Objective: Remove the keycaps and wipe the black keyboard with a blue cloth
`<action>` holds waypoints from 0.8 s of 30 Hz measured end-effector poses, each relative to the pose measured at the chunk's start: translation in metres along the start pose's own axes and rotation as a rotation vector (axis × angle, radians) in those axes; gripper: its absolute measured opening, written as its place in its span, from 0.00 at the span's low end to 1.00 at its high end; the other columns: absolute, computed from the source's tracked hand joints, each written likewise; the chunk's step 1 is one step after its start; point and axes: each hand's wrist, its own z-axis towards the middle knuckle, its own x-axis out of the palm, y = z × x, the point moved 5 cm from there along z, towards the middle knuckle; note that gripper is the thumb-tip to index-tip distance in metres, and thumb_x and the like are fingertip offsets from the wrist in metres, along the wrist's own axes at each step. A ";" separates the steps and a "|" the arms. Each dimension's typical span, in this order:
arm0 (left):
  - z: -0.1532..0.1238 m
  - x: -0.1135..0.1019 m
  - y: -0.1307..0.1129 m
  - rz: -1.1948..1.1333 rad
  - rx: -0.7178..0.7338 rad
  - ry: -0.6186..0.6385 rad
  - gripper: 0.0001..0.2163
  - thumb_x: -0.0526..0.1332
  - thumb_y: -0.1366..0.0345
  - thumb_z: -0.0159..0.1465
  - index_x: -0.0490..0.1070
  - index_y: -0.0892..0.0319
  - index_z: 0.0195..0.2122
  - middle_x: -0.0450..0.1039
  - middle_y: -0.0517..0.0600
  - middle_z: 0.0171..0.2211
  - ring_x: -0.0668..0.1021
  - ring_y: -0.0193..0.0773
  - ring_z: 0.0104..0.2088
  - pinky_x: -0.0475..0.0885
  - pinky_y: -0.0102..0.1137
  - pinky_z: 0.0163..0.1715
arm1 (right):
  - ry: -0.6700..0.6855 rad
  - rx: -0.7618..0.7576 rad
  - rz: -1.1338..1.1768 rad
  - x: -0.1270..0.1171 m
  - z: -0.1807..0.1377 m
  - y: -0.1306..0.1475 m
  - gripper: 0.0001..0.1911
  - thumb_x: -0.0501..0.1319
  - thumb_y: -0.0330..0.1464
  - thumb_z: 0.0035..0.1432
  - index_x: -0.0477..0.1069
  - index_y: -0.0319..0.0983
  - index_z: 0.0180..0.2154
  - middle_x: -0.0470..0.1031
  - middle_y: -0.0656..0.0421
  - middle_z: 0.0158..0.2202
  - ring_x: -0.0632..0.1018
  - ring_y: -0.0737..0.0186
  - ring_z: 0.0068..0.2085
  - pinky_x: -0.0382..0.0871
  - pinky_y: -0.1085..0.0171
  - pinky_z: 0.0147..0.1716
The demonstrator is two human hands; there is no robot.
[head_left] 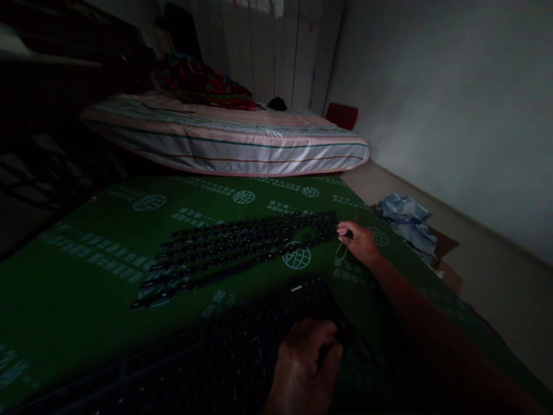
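Across the centre of the frame lay loose keys (242, 237), in rows on a green table (99, 323). Risk noted: a brushing fingertip could have skewed the close-set rows. They ended just left of the right hand (360, 242), pinched narrow, any contents indiscernible. Lower centre: left hand (305, 357), curled over a keyboard (194, 369); whether holding anything, could not tell.

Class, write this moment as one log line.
left hand: at keyboard; right hand: at right end of keycap rows; keycap rows: on green surface
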 end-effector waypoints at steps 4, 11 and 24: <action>-0.001 0.001 0.003 -0.003 -0.023 0.003 0.11 0.60 0.75 0.56 0.75 0.56 0.38 0.79 0.47 0.32 0.81 0.36 0.33 0.77 0.28 0.32 | -0.037 0.039 0.013 -0.002 -0.001 -0.001 0.13 0.63 0.31 0.46 0.74 0.42 0.38 0.80 0.58 0.35 0.80 0.58 0.38 0.73 0.56 0.45; 0.000 0.002 0.006 -0.100 -0.131 -0.027 0.10 0.59 0.73 0.58 0.75 0.55 0.39 0.79 0.46 0.33 0.81 0.33 0.33 0.78 0.26 0.34 | -0.050 0.266 0.166 -0.030 -0.023 0.023 0.31 0.59 0.51 0.53 0.70 0.36 0.51 0.77 0.58 0.24 0.77 0.61 0.23 0.71 0.63 0.24; 0.009 -0.003 0.010 -0.212 -0.196 -0.113 0.09 0.58 0.70 0.61 0.72 0.58 0.42 0.80 0.48 0.35 0.81 0.37 0.38 0.75 0.34 0.46 | 0.118 0.391 -0.010 -0.091 -0.104 0.107 0.23 0.59 0.50 0.53 0.73 0.36 0.33 0.69 0.62 0.16 0.69 0.67 0.17 0.62 0.68 0.19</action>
